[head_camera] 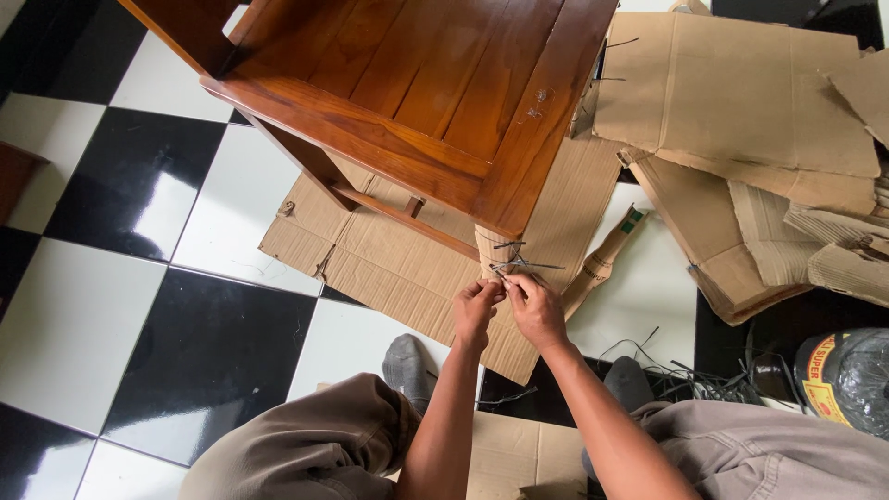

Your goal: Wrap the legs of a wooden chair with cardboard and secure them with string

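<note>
Your left hand (477, 304) and right hand (532, 306) meet just below the near corner of the wooden table (435, 93), fingers pinched closed on the ends of thin dark wire ties (519, 264) that wrap the cardboard-wrapped table leg (505, 250). The two hands almost touch each other, thumbs and forefingers drawn tight, the other fingers curled in.

Beneath the table a flat sheet of corrugated cardboard (389, 259) lies on the black-and-white checkered floor (139, 204). Just to the right of your hands a narrow folded cardboard strip (607, 255) with a small green-and-red label at its upper end leans away from the leg. Further right, a pile of torn cardboard pieces (741, 120) spreads toward the right edge of the floor. Near your right knee lie loose dark wire offcuts (690, 375), and beside them a black roll (847, 380) with a yellow-and-red label, wrapped in clear plastic.
</note>
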